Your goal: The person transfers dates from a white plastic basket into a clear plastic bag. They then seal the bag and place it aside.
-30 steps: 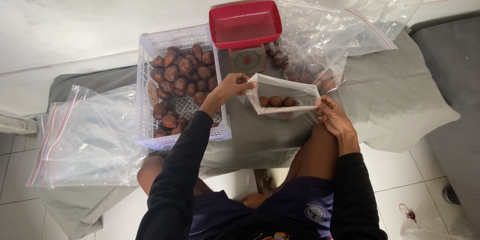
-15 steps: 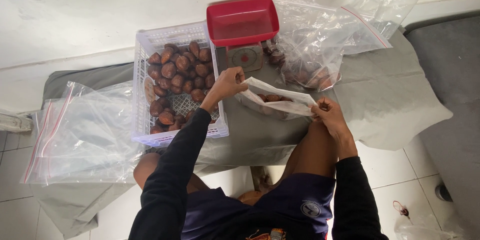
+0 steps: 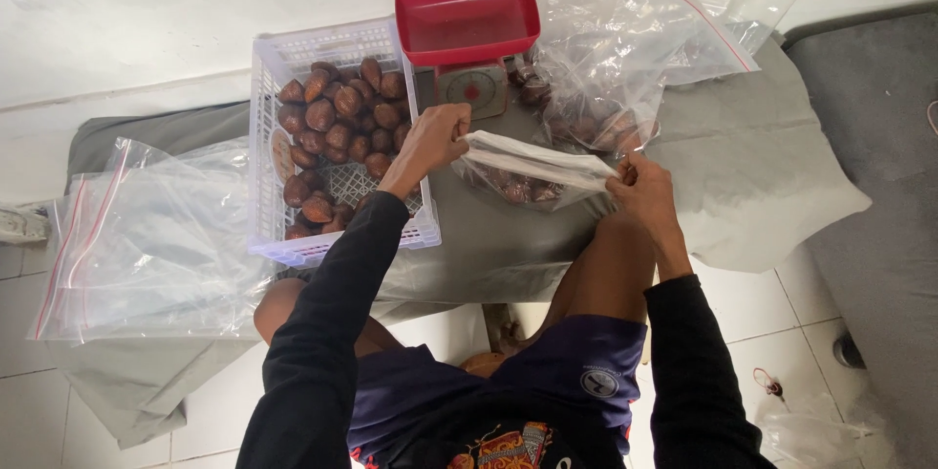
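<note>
A clear zip bag (image 3: 532,171) holding several brown scaly fruits is stretched between my two hands, its top edge pulled flat. My left hand (image 3: 435,137) pinches the bag's left end, just below the scale. My right hand (image 3: 640,186) grips the bag's right end above my knee. To the left stands a white slatted plastic basket (image 3: 269,156) with several of the same brown fruits (image 3: 342,117) inside. Behind the bag sits a small kitchen scale (image 3: 472,90) with a red tray (image 3: 467,15) on top.
A stack of empty clear zip bags (image 3: 147,234) lies at the left on a grey cloth (image 3: 762,166). More clear bags (image 3: 625,49), one with fruits inside, are piled at the back right. A grey cushion (image 3: 879,186) borders the right side. White floor tiles lie below.
The bag's mouth was open and box-shaped a second ago; my hands have pulled its ends apart and the top edge is now pressed flat.
</note>
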